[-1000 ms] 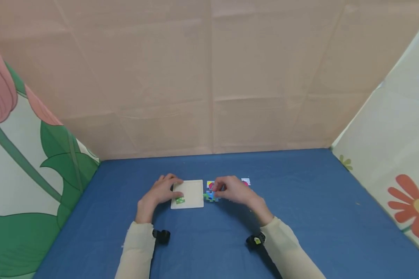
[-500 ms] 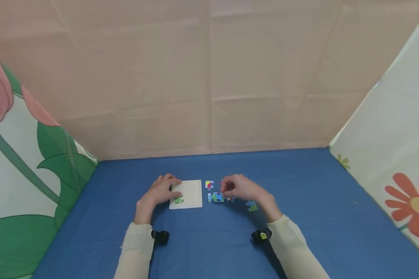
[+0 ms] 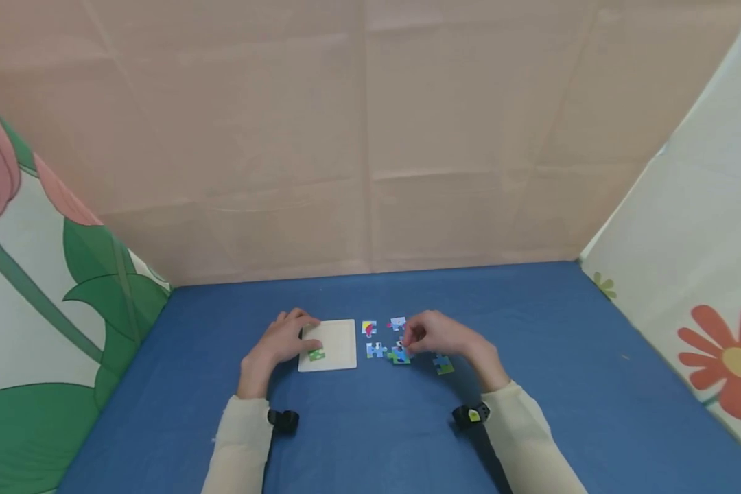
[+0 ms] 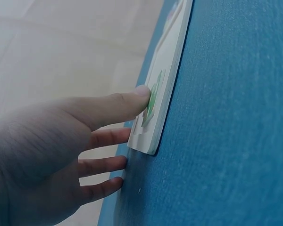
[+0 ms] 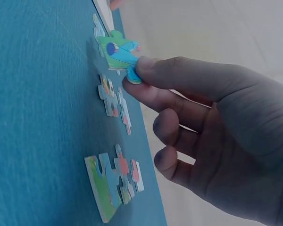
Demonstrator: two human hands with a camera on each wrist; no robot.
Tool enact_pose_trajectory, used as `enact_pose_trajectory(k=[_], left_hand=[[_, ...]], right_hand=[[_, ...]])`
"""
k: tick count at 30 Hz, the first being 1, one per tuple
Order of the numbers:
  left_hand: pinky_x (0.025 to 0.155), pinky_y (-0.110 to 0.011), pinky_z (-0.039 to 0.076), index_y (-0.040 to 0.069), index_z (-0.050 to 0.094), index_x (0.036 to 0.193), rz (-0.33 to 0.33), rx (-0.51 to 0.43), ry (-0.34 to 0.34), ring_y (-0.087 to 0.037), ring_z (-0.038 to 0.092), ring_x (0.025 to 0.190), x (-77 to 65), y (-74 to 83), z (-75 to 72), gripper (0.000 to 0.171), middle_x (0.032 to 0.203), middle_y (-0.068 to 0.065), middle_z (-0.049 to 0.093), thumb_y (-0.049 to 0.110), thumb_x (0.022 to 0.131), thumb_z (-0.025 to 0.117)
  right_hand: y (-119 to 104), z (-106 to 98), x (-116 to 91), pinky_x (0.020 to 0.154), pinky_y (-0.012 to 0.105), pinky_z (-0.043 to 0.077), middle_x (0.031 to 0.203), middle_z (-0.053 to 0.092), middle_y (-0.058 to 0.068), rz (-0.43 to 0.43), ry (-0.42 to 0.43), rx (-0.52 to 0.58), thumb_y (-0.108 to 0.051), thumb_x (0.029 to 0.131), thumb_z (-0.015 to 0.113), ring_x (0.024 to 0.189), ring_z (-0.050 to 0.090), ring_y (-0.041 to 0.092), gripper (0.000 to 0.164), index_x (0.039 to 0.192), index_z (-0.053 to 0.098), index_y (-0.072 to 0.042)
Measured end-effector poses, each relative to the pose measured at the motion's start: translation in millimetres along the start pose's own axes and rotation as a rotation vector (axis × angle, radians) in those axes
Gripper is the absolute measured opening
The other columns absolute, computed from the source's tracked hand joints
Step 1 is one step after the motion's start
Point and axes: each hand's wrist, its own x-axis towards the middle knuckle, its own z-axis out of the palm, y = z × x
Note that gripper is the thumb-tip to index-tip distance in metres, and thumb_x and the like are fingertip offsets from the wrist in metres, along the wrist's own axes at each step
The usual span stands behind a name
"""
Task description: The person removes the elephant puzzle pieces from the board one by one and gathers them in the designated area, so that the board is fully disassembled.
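Observation:
My left hand (image 3: 284,337) lies at the left edge of a pale square puzzle tray (image 3: 341,343). Its thumb presses a green puzzle piece (image 4: 153,101) in the tray's lower left corner, while the other fingers reach out straight along the edge. Thumb and forefinger of my right hand (image 3: 441,336) pinch a blue and green puzzle piece (image 5: 120,52) by one knob. That piece is held above the table, right of the tray; its pinched end is hidden by the thumb.
On the blue tablecloth (image 3: 364,425), several loose puzzle pieces lie right of the tray: a yellow and pink one (image 3: 369,328), a blue one (image 3: 375,350), a white and pink one (image 3: 398,323) and a green-edged one (image 3: 443,364). A beige sheet (image 3: 364,171) rises behind the table.
My right hand has moved to the right, away from the tray, with the blue and green puzzle piece in its pinch. The left hand has stayed on the tray.

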Motion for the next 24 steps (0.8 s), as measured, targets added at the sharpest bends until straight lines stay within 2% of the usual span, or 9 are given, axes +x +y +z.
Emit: enact_pose_trajectory(k=[7, 15, 18, 24], left_hand=[[0.105, -0.055, 0.038, 0.019, 0.063, 0.134, 0.004, -0.002, 0.007, -0.031, 0.044, 0.127, -0.9, 2.2, -0.4, 0.050, 0.139, -0.008, 0.052, 0.040, 0.090, 0.073], [0.106, -0.055, 0.038, 0.019, 0.063, 0.133, -0.003, 0.001, 0.009, -0.030, 0.044, 0.126, -0.6, 3.3, -0.9, 0.051, 0.138, -0.007, 0.053, 0.043, 0.089, 0.072], [0.106, -0.054, 0.038, 0.021, 0.062, 0.136, -0.014, 0.000, -0.007, -0.029, 0.044, 0.126, 0.2, 1.9, -0.3, 0.058, 0.138, -0.007, 0.052, 0.049, 0.086, 0.074], [0.105, -0.056, 0.038, 0.022, 0.057, 0.141, -0.016, -0.006, -0.050, -0.029, 0.042, 0.127, -2.9, 0.4, -3.6, 0.082, 0.141, -0.005, 0.050, 0.055, 0.071, 0.084]], right_hand=[[6.5, -4.5, -5.4, 0.067, 0.028, 0.051, 0.085, 0.068, -0.003, 0.003, -0.061, 0.024, -0.008, 0.087, 0.073, 0.074, 0.061, 0.013, 0.004, 0.088, 0.070, -0.009], [12.5, -8.9, -7.4, 0.065, 0.031, 0.050, 0.084, 0.068, -0.001, 0.047, -0.102, 0.002, -0.008, 0.085, 0.074, 0.071, 0.059, 0.014, 0.005, 0.085, 0.069, -0.008], [13.3, -8.7, -7.0, 0.067, 0.031, 0.050, 0.084, 0.068, -0.002, 0.072, -0.107, -0.003, -0.008, 0.084, 0.075, 0.072, 0.060, 0.014, 0.005, 0.086, 0.069, -0.009], [13.6, -5.5, -6.0, 0.068, 0.032, 0.050, 0.084, 0.068, -0.002, 0.089, -0.112, -0.001, -0.007, 0.084, 0.074, 0.074, 0.060, 0.014, 0.006, 0.086, 0.069, -0.008]])
